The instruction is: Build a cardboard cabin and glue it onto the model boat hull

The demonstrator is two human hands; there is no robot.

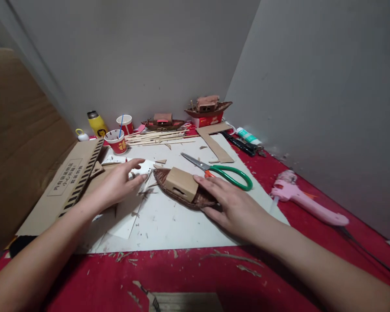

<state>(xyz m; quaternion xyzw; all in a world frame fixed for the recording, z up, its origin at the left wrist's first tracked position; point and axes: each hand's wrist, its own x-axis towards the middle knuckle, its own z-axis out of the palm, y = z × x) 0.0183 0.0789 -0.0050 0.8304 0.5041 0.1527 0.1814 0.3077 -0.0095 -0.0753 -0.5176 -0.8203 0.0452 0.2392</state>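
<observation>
A small brown model boat with a plain cardboard cabin sits on the white sheet. My right hand grips its right end, thumb on the near side and fingers over the top beside the cabin. Left of the boat, my left hand hovers with thumb and fingers apart, holding nothing. Behind the boat and close to my right fingers lie green-handled scissors, blades pointing to the back left. Small cardboard scraps are scattered around.
Two finished-looking model boats stand at the back. Nearby are thin wooden sticks, paper cups, a yellow bottle and an L-shaped cardboard piece. A pink glue gun lies right; printed cardboard lies left.
</observation>
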